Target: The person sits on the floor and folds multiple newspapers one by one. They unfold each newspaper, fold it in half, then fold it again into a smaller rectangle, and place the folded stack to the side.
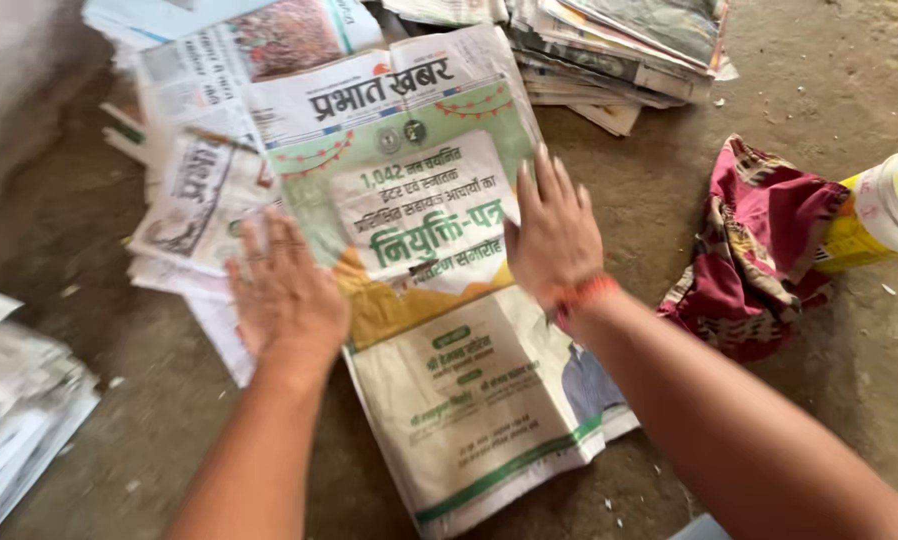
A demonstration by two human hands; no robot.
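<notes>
hands: both spread flat, palms down, pinching nothing.
left hand (284, 290): presses on the left edge of the newspaper (439, 270), fingers fanned, partly over the loose sheets (194, 200) beside it.
right hand (552, 235): lies flat on the right edge of the same paper, near its middle fold; an orange band (584, 295) sits at the wrist.
newspaper: spread on the floor (669, 190) between the hands, tilted, top end toward the far stack (619, 50).
handling: looks light, thin and limp; it should sag if lifted by one corner and tear or crease easily. not slippery on the rough floor.
where to hold: best taken at both long edges near the fold, or slid flat under the palms.
nearby: red patterned cloth (759, 250) and a yellow jar (884, 210) to the right, well apart from the paper; another pile (19, 410) at far left.
</notes>
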